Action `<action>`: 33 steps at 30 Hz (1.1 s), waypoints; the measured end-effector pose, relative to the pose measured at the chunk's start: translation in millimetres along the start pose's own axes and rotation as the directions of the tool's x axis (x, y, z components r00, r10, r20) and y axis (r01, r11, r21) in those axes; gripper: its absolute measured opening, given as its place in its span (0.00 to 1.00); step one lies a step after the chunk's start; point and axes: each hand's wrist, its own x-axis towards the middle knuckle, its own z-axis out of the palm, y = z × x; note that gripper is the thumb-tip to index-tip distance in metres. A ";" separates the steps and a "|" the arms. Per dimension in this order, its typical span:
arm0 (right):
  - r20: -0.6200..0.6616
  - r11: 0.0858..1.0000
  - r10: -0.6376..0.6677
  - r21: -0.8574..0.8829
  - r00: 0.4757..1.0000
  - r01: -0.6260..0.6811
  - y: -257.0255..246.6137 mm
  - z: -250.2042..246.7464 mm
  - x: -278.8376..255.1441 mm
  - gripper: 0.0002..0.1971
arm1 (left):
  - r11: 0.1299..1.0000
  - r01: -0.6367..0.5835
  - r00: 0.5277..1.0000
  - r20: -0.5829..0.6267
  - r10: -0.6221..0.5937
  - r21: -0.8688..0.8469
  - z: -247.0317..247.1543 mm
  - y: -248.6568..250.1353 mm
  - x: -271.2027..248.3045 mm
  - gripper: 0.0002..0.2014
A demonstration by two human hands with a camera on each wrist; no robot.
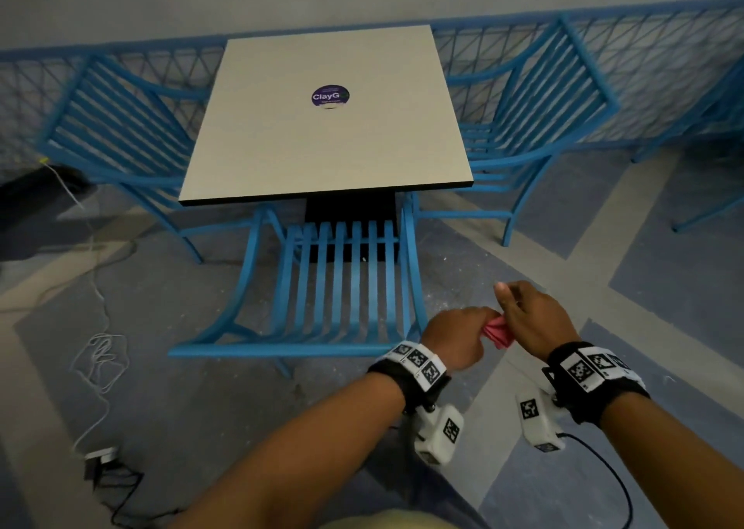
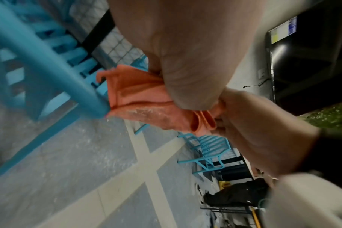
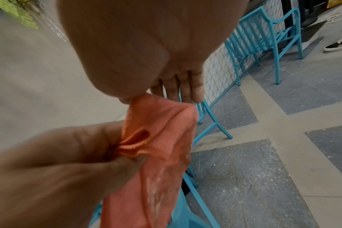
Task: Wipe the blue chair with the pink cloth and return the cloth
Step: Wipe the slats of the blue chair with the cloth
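Grey-and-blue tiled floor (image 1: 664, 287), dusty, with a pale band crossing it. Square white table (image 1: 322, 126), purple round sticker (image 1: 330, 95) near its middle. Blue chair (image 1: 342, 287) pushed in at the table's near edge, slatted back toward the camera; two more blue chairs at the table's left and right sides. Both hands meet just right of the near chair's top rail. Left hand (image 1: 457, 337) is fisted around one end of the pink cloth (image 1: 497, 331). Right hand (image 1: 531, 319) pinches the other end, remaining fingers extended. Cloth bunched between them, held in the air, whitish smears on it.
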 end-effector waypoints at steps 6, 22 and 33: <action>-0.022 0.995 -0.101 0.007 0.995 0.102 -7.6 14.0 -4.3 0.31 | 0.960 -0.067 0.898 0.435 -0.061 0.273 15.1 -12.8 9.9 0.18; 0.044 0.980 -0.195 -0.019 0.980 0.196 -82.3 42.7 14.2 0.44 | 0.958 0.202 0.976 0.118 -0.181 -0.202 -81.2 -82.0 -23.0 0.14; 0.114 0.965 -0.235 -0.090 0.965 0.246 -106.7 54.0 9.4 0.43 | 0.862 0.256 0.957 0.241 -0.162 -0.438 -87.8 -108.0 -42.7 0.15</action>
